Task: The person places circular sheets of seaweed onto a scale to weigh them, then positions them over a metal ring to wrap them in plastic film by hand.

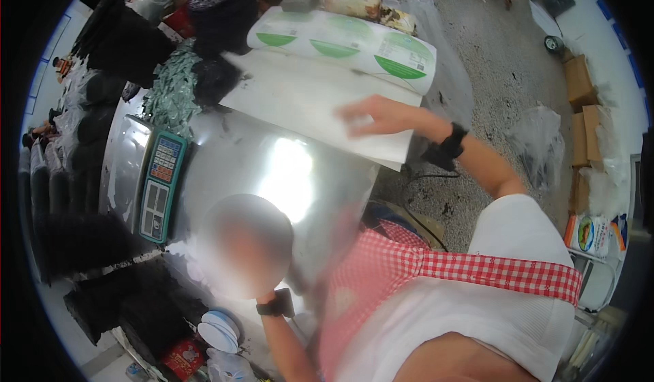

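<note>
My right hand [378, 115] is over a white sheet [317, 88] that runs out from a roll of printed green-and-white labels [352, 44]. Its fingers are apart and motion-blurred, with nothing visible between them; contact with the sheet cannot be told. A round blurred patch covers my left hand [245, 251], above the shiny metal tabletop [327, 188]. Only the wrist with its dark band [276, 304] shows sharply, so what this hand holds is hidden. Left of it lies a teal-edged digital scale [162, 188] with a keypad and display.
Small greenish packets or slips [176, 85] are heaped beyond the scale. Dark bundles [222, 11] stand behind and along the left. A grey block [300, 0] sits behind the label roll. White round lids [219, 331] lie near my left forearm. Cardboard boxes [580, 83] line the right wall.
</note>
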Motion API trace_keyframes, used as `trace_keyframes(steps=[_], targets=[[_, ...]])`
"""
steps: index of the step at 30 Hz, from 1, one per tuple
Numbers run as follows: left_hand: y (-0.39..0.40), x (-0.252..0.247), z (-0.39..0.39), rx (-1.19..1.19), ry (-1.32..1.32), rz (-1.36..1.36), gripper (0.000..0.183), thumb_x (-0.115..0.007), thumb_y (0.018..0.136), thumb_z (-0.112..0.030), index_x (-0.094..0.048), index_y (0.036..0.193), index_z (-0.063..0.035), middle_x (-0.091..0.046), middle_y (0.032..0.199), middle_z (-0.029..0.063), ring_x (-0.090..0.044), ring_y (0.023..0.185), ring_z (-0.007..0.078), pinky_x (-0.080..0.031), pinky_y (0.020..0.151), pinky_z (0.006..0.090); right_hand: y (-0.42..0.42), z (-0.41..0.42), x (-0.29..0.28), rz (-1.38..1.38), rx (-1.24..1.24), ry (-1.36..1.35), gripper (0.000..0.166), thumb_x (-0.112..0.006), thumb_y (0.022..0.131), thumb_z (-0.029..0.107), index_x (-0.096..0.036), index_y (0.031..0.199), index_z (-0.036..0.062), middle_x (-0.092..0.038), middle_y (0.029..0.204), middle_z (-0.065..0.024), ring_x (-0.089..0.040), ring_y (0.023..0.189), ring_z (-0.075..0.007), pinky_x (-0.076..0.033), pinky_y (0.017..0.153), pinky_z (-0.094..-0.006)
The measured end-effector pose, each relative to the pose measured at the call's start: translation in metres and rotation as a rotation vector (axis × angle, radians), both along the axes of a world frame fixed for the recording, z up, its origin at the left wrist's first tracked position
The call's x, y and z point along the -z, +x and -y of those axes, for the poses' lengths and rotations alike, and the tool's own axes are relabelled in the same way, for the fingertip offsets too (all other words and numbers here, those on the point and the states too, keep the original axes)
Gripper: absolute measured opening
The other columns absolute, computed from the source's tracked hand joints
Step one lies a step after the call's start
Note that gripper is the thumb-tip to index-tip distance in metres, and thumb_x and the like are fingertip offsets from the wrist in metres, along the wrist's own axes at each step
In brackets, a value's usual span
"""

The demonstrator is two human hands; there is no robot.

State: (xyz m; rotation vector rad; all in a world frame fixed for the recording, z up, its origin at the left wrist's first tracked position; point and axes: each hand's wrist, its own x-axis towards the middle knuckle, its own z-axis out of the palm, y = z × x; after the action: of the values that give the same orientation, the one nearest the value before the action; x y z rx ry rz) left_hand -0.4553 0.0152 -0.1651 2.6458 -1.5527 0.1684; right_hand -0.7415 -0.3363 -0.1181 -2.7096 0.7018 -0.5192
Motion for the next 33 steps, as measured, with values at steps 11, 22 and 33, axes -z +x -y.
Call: trace_keyframes(steps=[11,22,33], targets=[[0.02,0.044,-0.016,0.055,-0.339,-0.286,0.05,-0.048,0.096,-0.028,-0.046,0.141,-0.0077,-0.042,0.149,0.0127,-0.038,0.136,0.0282,-0.026,0.112,0.0466,-0.073,0.071,0.049,-0.336,0.432,-0.665,0.027,-0.065,0.08,0.018,-0.055,0.102,0.0063,-0.059,0.108,-0.0279,-0.064,0.092,-0.0361,-0.053,0.076,-0.0445],[0.008,0.023,-0.012,0.004,-0.11,0.089,0.057,-0.05,0.093,-0.024,-0.039,0.145,-0.0033,-0.039,0.15,0.0137,-0.033,0.14,0.028,-0.024,0.114,0.0442,-0.125,0.157,-0.001,0.007,0.594,0.175,0.024,-0.055,0.096,0.025,-0.065,0.102,0.0044,-0.069,0.104,-0.0139,-0.065,0.09,-0.0259,-0.052,0.076,-0.039],[0.012,0.007,-0.008,-0.127,-0.238,-0.027,0.053,-0.055,0.086,-0.025,-0.052,0.133,-0.002,-0.049,0.139,0.0192,-0.041,0.132,0.0363,-0.026,0.11,0.0489,-0.062,0.1,-0.037,0.695,0.374,0.437,0.024,-0.044,0.101,0.009,-0.046,0.121,-0.0042,-0.057,0.117,-0.0141,-0.061,0.105,-0.0248,-0.056,0.09,-0.0382]])
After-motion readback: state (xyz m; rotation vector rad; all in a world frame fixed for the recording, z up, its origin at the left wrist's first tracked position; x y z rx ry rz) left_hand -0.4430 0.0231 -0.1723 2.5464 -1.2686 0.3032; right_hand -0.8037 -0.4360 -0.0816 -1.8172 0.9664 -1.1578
